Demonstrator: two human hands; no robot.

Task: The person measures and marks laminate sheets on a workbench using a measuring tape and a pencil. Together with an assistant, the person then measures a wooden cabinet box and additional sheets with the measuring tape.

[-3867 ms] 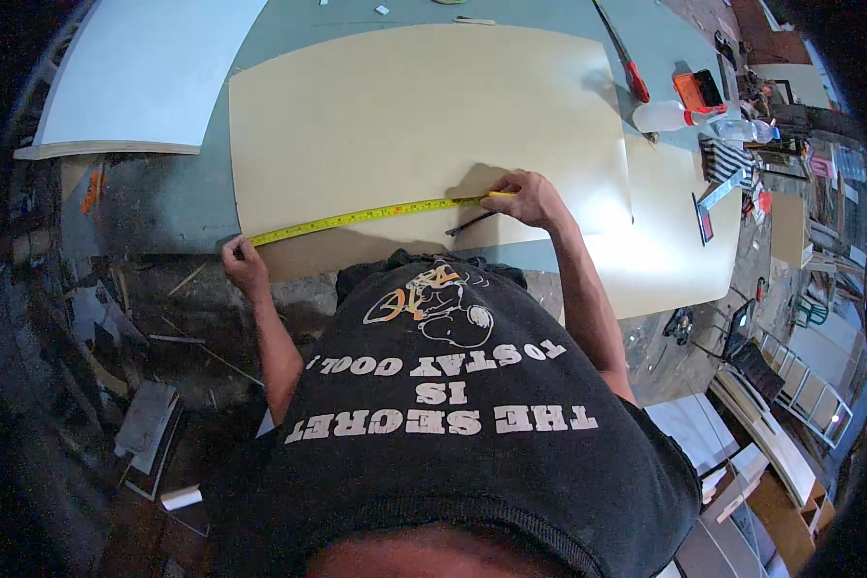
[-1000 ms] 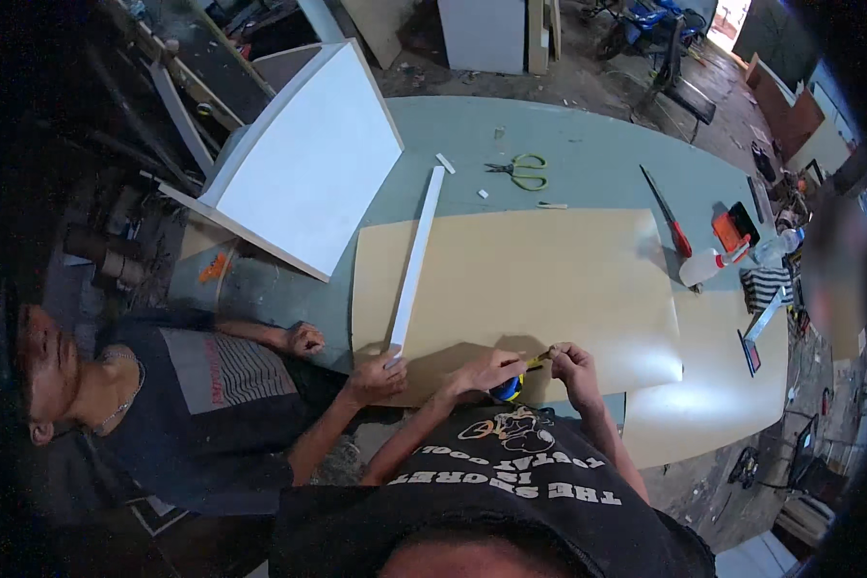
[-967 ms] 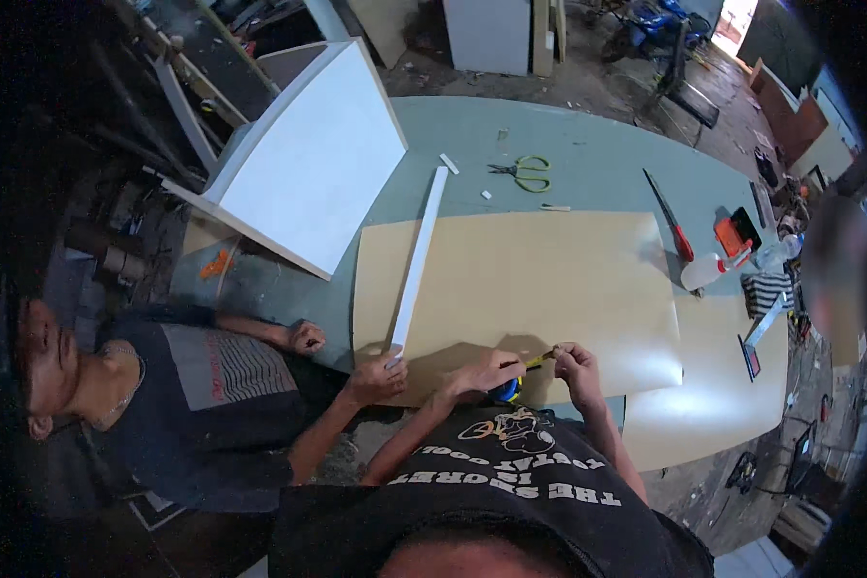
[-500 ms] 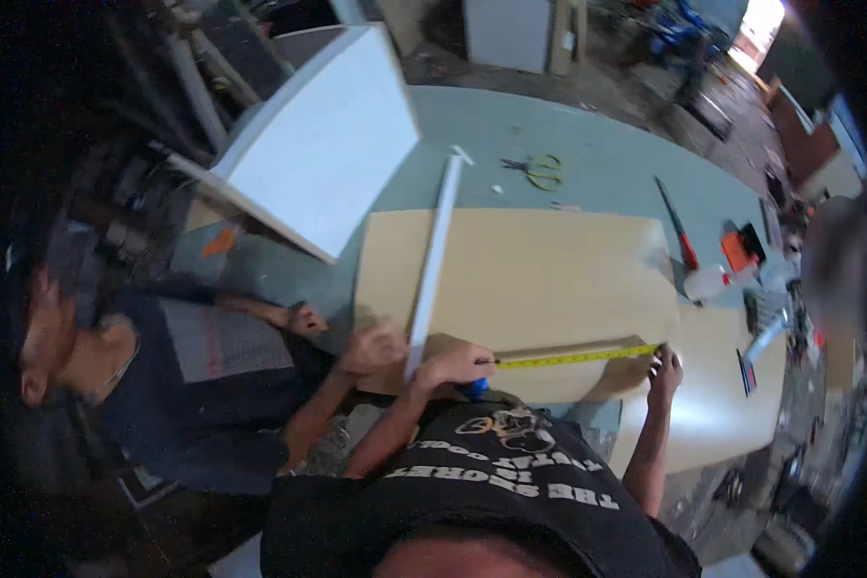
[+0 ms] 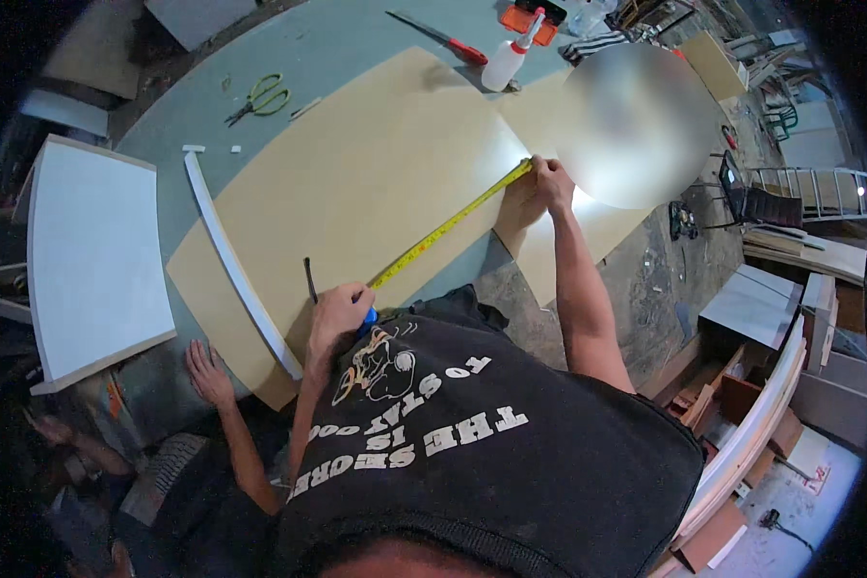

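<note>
My left hand (image 5: 342,310) is closed around the blue case of a tape measure (image 5: 369,320), close to my shirt. A thin dark stick, perhaps a pencil (image 5: 310,279), juts from that hand. The yellow tape blade (image 5: 448,227) runs out slantwise over a large tan board (image 5: 356,183). At its far end, my right hand (image 5: 553,183) pinches the blade near the board's right edge. A long white strip (image 5: 236,260) lies across the board's left part. Another person's hand (image 5: 207,374) rests flat, fingers spread, by the board's near left corner.
A white panel box (image 5: 96,260) stands at the left of the green table. Green-handled scissors (image 5: 263,96), a red-handled saw (image 5: 453,43) and a white spray bottle (image 5: 507,63) lie or stand farther back. A second tan board (image 5: 539,255) is at right, partly behind a blurred patch.
The view has swung to the right, turning the whole scene. Both my hands keep hold of the tape measure. The other person's hand has moved away from my left hand and now lies flat.
</note>
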